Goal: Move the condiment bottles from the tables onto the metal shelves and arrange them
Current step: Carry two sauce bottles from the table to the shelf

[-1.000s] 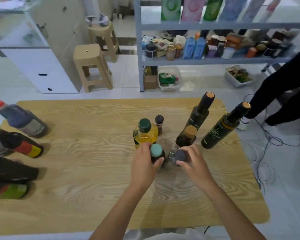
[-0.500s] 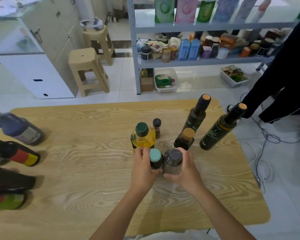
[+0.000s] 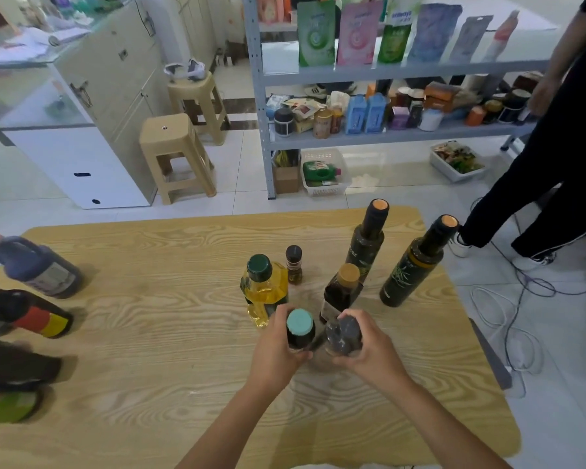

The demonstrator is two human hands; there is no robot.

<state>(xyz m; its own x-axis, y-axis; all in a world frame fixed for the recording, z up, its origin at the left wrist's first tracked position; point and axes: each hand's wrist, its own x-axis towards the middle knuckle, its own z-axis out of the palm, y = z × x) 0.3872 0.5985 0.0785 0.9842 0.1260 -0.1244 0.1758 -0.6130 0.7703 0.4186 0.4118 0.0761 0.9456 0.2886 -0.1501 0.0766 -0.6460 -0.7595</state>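
Observation:
My left hand (image 3: pixel 275 346) grips a small dark bottle with a teal cap (image 3: pixel 299 328). My right hand (image 3: pixel 369 350) grips a clear jar with a dark grey lid (image 3: pixel 343 335). Both are held close together just above the wooden table (image 3: pixel 149 333). Behind them stand a yellow oil bottle with a green cap (image 3: pixel 264 286), a small spice bottle (image 3: pixel 294 264), a dark bottle with a tan cap (image 3: pixel 342 294) and two tall dark olive-oil bottles (image 3: pixel 367 242) (image 3: pixel 416 262). The grey metal shelves (image 3: pixel 396 135) rise beyond the table.
Several large sauce bottles (image 3: pixel 34 265) lie along the table's left edge. A person in dark clothes (image 3: pixel 555 164) stands at the right by the shelves. Two beige stools (image 3: pixel 175 154), a white cabinet (image 3: pixel 82 130) and cables on the floor (image 3: pixel 508 319) are around.
Both hands closed round the teal-capped bottle and the grey-lidded jar and raised them slightly off the table. The view tilted up towards the shelves.

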